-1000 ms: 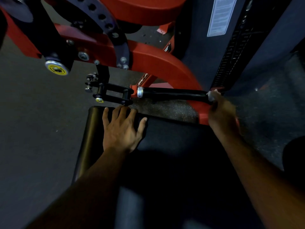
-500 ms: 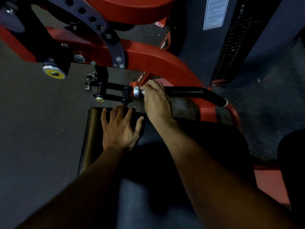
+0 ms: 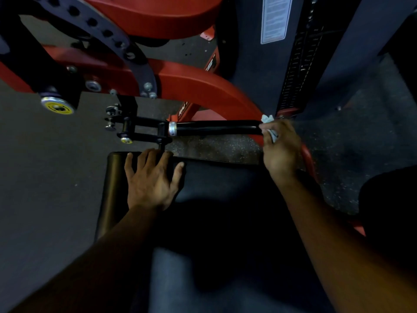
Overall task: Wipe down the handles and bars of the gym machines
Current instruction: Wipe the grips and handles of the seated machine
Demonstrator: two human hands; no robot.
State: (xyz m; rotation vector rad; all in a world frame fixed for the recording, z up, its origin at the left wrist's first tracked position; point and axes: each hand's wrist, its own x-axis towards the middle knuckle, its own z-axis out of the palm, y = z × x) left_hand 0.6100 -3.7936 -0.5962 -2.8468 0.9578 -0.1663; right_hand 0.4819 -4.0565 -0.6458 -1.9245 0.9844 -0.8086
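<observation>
At the right end of the black handle bar [image 3: 216,127], the right hand [image 3: 281,150] is curled around a small pale cloth [image 3: 268,123]. Cloth is bunched; bits stick out above and below the fingers [image 3: 267,128]. Fingers wrap the bar's end with the cloth between, thumb side toward the camera. Right forearm comes in from lower right, running up and left to the wrist, back of hand facing up.

The bar lies roughly horizontal, just above the front edge of the black seat pad [image 3: 225,188]. Its left end has a silver collar [image 3: 172,129] that meets a black clevis bracket [image 3: 140,129] with a yellow-capped pin [image 3: 126,140]. Behind it, the red machine frame [image 3: 191,86] arcs down toward the right hand.

Left hand [image 3: 151,179] lies flat, palm down, on the pad's front left corner. Fingers straight and slightly spread, thumb out to the right, holding nothing. Fingertips reach the pad's front edge, just below the bracket. Left forearm runs in from lower left.

Black weight-stack housing [image 3: 255,75] stands upper right with a white label [image 3: 274,19]; text is too blurred to read. Lighting is dim, so the cloth is probably a wipe or paper towel, can't tell which. Dark speckled floor [image 3: 45,177] all around.
</observation>
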